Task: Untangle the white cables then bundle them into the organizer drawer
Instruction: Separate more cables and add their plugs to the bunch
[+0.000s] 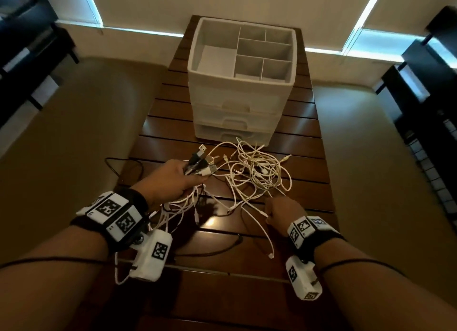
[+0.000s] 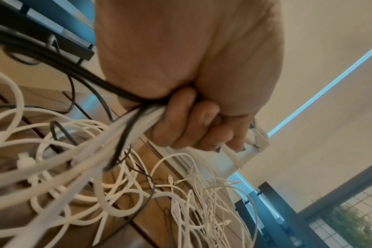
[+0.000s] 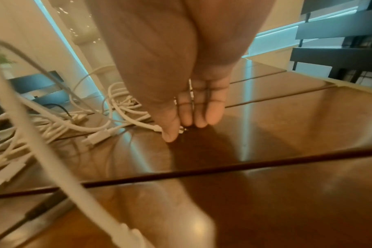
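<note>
A tangle of white cables [image 1: 257, 172] lies on the wooden table in front of the white organizer [image 1: 241, 83], whose front drawers are closed. My left hand [image 1: 183, 177] grips a bundle of cable ends [image 1: 202, 161], white with some black ones, and the USB plugs stick out past my fingers. In the left wrist view, that hand's fingers [image 2: 191, 122] curl tightly round the bundle. My right hand [image 1: 272, 213], low at the tangle's near edge, pinches a white cable's connector [image 3: 181, 130] between thumb and fingertips just above the table.
The organizer's open top tray [image 1: 197, 46] has several compartments with nothing in them. A black cable [image 1: 123, 162] loops off the slatted table's [image 1: 309, 172] left edge. Loose white cable ends trail toward me between my wrists. Dark furniture stands on both sides.
</note>
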Demonstrator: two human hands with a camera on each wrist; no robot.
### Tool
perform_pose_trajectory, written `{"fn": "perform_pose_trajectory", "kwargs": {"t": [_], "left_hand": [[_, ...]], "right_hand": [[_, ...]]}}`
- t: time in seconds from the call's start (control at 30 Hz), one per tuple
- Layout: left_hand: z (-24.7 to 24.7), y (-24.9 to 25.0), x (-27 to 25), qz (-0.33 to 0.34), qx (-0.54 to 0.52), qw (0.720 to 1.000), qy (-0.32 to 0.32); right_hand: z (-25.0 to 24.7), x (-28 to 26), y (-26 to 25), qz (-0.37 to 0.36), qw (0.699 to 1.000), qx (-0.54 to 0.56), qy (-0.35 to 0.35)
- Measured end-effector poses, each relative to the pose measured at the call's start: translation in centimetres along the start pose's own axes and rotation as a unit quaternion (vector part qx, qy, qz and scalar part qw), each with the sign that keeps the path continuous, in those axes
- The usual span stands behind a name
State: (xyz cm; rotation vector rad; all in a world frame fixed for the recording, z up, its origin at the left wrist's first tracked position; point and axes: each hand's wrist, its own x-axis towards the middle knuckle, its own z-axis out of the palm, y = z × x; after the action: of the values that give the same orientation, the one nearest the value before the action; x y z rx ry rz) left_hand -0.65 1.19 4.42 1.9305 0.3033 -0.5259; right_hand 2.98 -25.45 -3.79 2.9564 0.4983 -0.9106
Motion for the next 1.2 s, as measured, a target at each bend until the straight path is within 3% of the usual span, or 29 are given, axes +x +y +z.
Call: {"fn": "perform_pose_trajectory", "kwargs": {"t": [0.1,0.23,0.33,0.4,0.5,0.57,0.63,0.7,0.8,0.9,1.2], "left_hand": [[-0.3,-0.2,-0.2,0.006,-0.023,1.000,0.016],[-0.9,-0.4,-0.5,0.017,-0.036,0.998,0.048],[-1.1,-0.4,-0.6,0.022,-0.071,0.995,0.073],[-1.1,-0.3,-0.6,0.028,-0.089,0.993,0.077],[-1.0,-0.1,-0.7,0.036,-0.096,0.991,0.089],[-1.0,-0.1,-0.7,0.039,-0.097,0.990,0.094],[-1.0,0.1,-0.7,0.041,-0.106,0.989,0.095],[-1.0,0.3,-0.6,0.046,-0.113,0.988,0.096],[-1.0,0.6,-0.4,0.050,-0.116,0.988,0.091],[-1.0,0.5,-0.2,0.054,-0.116,0.988,0.090],[-0.8,0.5,0.6,0.050,-0.118,0.989,0.079]], "right_hand": [[-0.6,-0.1,0.2,-0.004,1.000,0.017,-0.004],[-3.5,0.0,0.3,0.004,0.975,0.215,0.060],[-5.8,0.6,1.0,0.005,0.969,0.234,0.082],[-6.9,1.3,1.8,0.038,0.958,0.236,0.155],[-7.4,2.6,2.9,0.134,0.908,0.276,0.287],[-7.4,3.8,2.9,0.163,0.870,0.381,0.269],[-6.5,5.0,2.7,0.143,0.851,0.478,0.165],[-5.7,5.5,2.4,0.119,0.880,0.454,0.077],[-4.7,6.0,2.0,0.104,0.947,0.289,0.093],[-4.1,6.7,1.5,0.102,0.961,0.228,0.122],[-3.7,8.5,0.8,0.089,0.987,0.086,0.100]]}}
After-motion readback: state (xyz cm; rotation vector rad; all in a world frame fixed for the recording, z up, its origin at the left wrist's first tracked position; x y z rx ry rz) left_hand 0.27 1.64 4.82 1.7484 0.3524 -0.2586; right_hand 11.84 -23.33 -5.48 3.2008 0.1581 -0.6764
